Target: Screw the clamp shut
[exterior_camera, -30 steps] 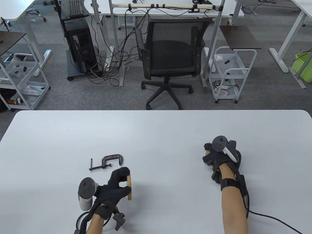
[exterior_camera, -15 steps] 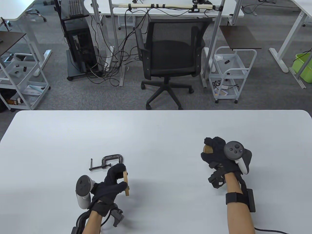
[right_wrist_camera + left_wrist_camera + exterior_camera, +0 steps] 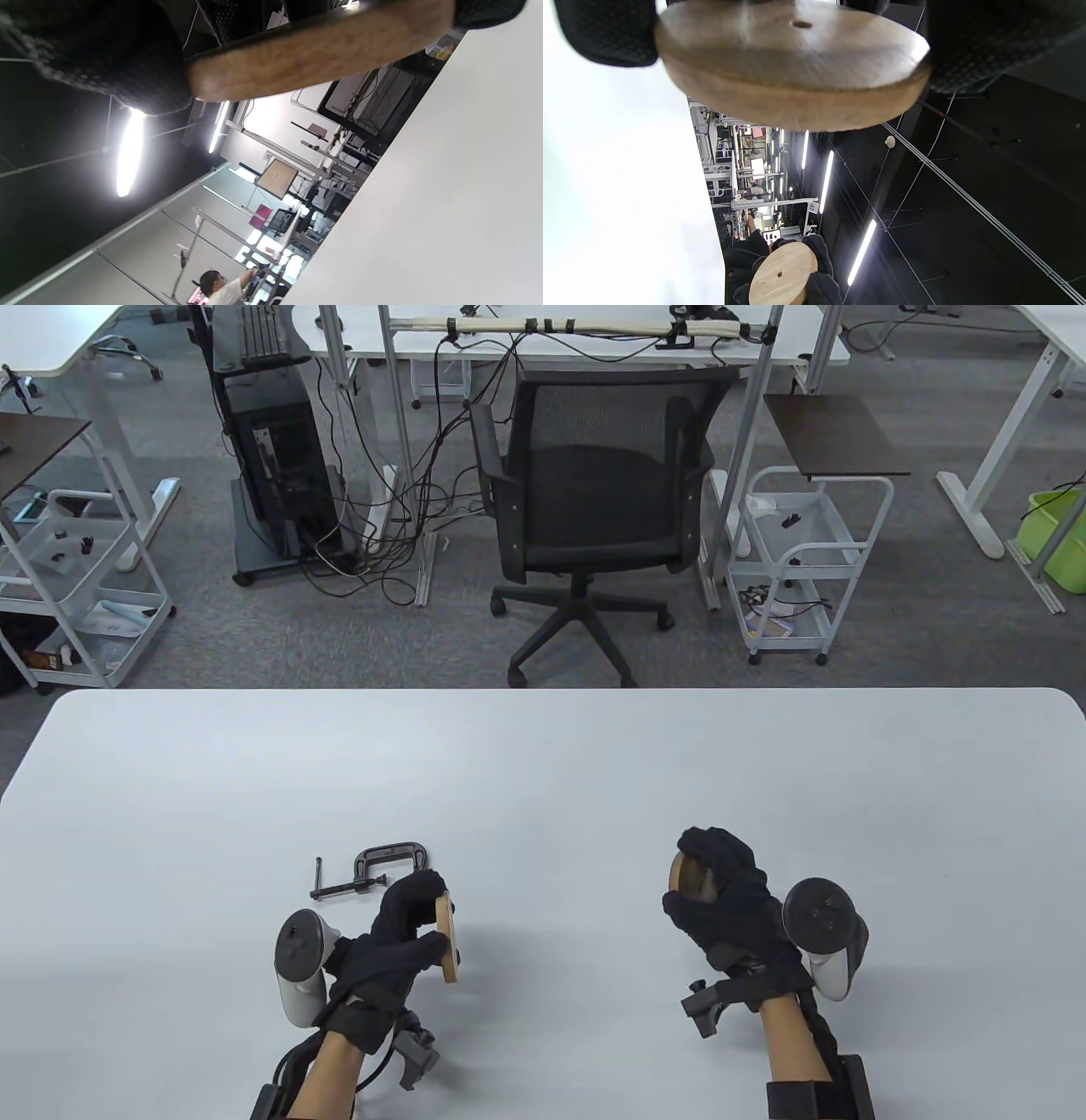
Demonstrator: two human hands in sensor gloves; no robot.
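The clamp (image 3: pixel 373 869) is a small dark metal C-clamp lying flat on the white table (image 3: pixel 543 763), near-left area, just beyond the L hand (image 3: pixel 399 937); its C-frame sits to the right w/ the long screw run out to the left, ending in a short cross-bar handle, so the gap looks wide open. Nobody touches it. L hand grips a round wooden disc (image 3: pixel 447 937) on edge betw. thumb and fingers; the left wrist view shows its flat face w/ a small centre hole (image 3: pixel 793 63). R hand (image 3: pixel 721 895) grips a second wooden disc (image 3: pixel 687 878), mostly covered by the glove in the table view, only the rim (image 3: pixel 322 51) visible at the right wrist. Screw thread detail and clamp pad too small to make out.
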